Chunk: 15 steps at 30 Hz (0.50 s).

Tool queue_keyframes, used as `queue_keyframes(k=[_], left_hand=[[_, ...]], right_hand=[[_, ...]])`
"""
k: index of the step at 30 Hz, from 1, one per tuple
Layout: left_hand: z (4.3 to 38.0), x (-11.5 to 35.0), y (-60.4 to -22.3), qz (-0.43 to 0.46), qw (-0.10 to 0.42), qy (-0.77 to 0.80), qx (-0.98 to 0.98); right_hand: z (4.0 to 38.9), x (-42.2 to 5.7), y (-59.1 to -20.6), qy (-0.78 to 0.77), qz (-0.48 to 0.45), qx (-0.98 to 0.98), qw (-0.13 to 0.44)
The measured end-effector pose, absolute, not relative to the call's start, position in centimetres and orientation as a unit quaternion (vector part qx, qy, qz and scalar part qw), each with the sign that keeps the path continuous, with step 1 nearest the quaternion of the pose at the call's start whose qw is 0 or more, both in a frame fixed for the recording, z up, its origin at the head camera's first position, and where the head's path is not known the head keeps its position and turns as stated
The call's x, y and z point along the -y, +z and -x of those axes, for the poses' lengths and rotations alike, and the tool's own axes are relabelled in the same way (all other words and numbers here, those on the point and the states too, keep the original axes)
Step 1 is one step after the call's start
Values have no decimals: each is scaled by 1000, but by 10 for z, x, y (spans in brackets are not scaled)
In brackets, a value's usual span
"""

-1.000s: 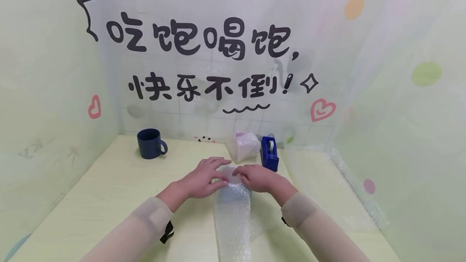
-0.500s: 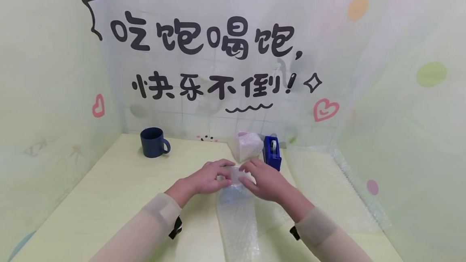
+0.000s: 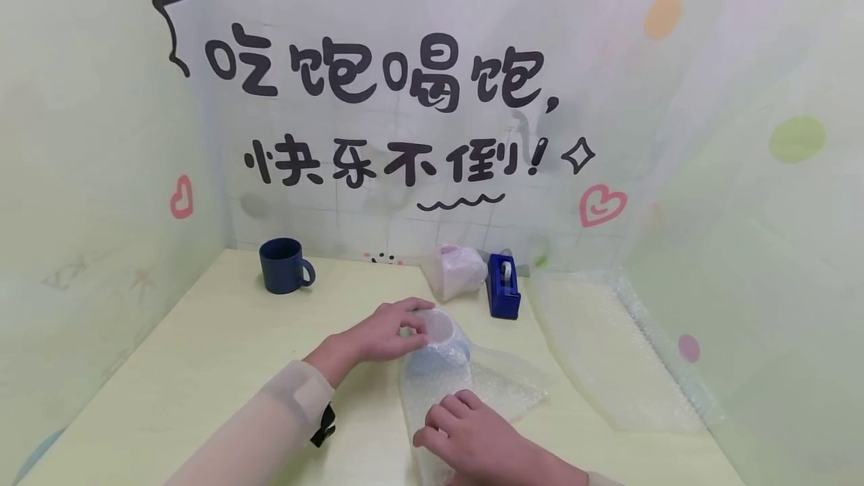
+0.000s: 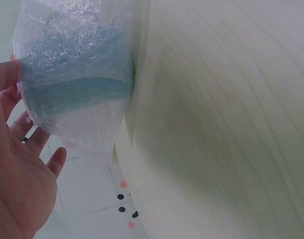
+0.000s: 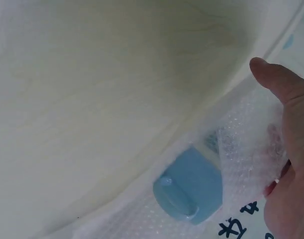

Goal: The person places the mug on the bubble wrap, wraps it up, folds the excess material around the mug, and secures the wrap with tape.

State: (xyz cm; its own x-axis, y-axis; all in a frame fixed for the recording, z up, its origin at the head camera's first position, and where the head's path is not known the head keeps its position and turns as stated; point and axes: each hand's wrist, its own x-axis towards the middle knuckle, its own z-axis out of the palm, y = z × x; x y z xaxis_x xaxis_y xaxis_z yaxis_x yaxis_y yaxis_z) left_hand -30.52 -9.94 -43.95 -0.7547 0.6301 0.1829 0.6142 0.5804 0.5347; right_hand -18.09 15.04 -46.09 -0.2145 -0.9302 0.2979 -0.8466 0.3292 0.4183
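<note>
A light blue mug [image 3: 439,357], seen with its handle in the right wrist view, stands wrapped in bubble wrap [image 3: 509,381] on the table. Its opening faces up under a layer of wrap. My left hand [image 3: 388,332] holds it at the top left, thumb and fingers bent around the rim; the left wrist view has the fingertips against the wrapped side. Nearer the front, my right hand [image 3: 472,437] is over the long strip of wrap that runs from the mug. In the right wrist view its thumb is stretched out, and some fingers show through the wrap.
A dark blue mug [image 3: 281,266] stands at the back left. At the back are a pinkish bubble-wrapped bundle [image 3: 460,272] and a blue tape dispenser [image 3: 503,287]. More bubble wrap [image 3: 610,366] lies on the right. Printed curtains enclose the table [image 3: 202,366].
My right hand has left the mug's rim and come down toward the front, over the wrap strip. The left hand has stayed at the rim. The flap right of the mug shows now.
</note>
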Motion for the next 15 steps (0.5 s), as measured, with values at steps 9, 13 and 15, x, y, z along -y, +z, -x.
queue_keyframes(k=[9,13,15], left_hand=[[303,104,-442,-368,-3,301,-880],[302,105,-444,-369,4,312,-876],[301,105,-446,-363,15,327,-872]], right_hand=[[208,-143,-438,2,-567,770,294],[232,-136,-423,75,-519,789,319],[245,-133,-419,111,-490,804,318]])
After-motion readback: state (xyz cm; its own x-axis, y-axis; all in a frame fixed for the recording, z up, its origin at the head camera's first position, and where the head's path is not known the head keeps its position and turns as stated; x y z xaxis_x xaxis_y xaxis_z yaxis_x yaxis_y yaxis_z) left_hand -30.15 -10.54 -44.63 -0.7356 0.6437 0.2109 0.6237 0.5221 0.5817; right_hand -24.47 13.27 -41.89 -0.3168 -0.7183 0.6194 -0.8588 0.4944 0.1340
